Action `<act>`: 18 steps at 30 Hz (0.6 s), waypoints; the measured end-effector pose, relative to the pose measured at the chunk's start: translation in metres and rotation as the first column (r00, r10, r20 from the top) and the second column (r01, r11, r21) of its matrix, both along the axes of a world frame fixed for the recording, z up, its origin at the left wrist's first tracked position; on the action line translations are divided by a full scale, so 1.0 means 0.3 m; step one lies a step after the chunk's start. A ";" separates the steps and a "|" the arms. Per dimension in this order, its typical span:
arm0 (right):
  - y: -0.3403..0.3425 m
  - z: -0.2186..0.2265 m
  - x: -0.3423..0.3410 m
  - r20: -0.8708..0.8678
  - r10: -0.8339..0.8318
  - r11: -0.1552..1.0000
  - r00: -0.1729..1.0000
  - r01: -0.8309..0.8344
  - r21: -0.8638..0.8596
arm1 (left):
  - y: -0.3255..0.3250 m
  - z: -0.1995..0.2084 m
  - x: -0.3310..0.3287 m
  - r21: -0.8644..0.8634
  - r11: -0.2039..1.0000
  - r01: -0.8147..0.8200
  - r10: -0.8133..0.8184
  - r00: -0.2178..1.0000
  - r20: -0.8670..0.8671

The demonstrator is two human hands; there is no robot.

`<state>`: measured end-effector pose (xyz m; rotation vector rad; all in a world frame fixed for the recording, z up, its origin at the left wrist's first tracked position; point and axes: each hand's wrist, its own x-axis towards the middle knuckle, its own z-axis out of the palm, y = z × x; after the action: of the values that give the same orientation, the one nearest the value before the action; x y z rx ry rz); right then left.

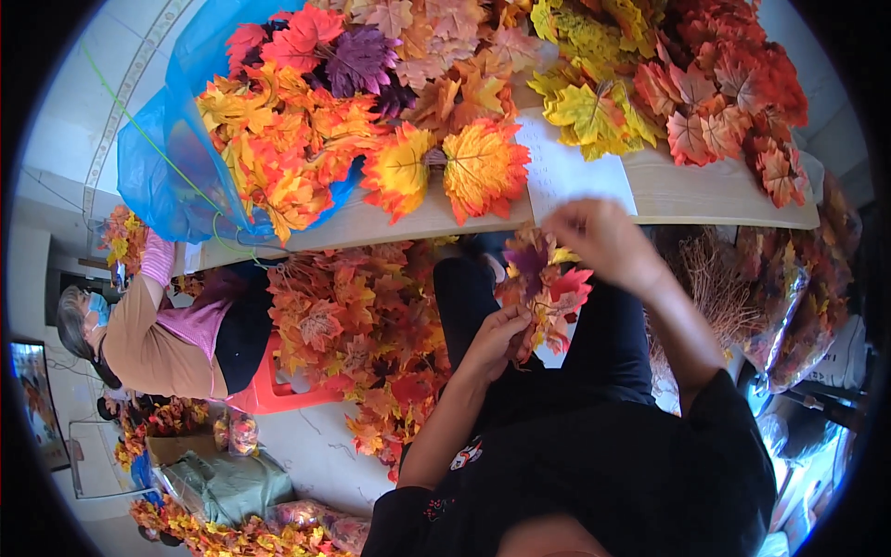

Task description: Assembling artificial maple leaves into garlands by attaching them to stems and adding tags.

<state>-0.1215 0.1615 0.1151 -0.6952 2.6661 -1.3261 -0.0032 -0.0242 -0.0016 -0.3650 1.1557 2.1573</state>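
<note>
My left hand (499, 340) is closed round the lower part of a small bunch of artificial maple leaves (562, 295), in red, purple, orange and yellow. The bunch stands up over my lap, just in front of the table's near edge. My right hand (605, 239) is at the top right of the bunch, its fingers curled together and a little blurred. Whatever it pinches, if anything, is too small to make out. Beyond it on the table lie a white paper sheet (580, 172) with writing and two yellow-orange leaves (484, 172) with red edges.
Heaps of orange leaves (278, 139), yellow leaves (594, 107) and red leaves (729, 79) cover the table (687, 200). A blue plastic bag (167, 158) lies left. Leaf garlands (362, 325) hang beside my left leg, brown stems (710, 288) at right. Another person (172, 334) works at left.
</note>
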 end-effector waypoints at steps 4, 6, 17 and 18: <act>-0.061 0.157 -0.369 -0.504 -0.149 0.981 0.851 0.189 0.030 | 0.066 -0.019 -0.005 0.039 0.948 -0.317 0.305 0.934 0.186; -0.096 0.103 -0.573 -0.633 -0.123 0.966 0.764 0.238 0.100 | 0.072 -0.012 -0.004 0.153 0.922 -0.357 0.305 0.909 0.283; -0.125 0.074 -0.803 -0.797 0.060 0.869 0.601 0.362 0.338 | 0.057 0.020 -0.003 0.197 0.940 -0.277 0.233 0.947 0.221; -0.098 0.106 -0.798 -0.866 0.014 0.928 0.500 0.316 0.198 | 0.057 0.021 -0.006 0.208 0.935 -0.286 0.246 0.949 0.198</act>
<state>-0.3609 0.1321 0.1470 -1.3830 3.6679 -0.4889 -0.0049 -0.0071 0.0047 -0.6154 0.7809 2.4123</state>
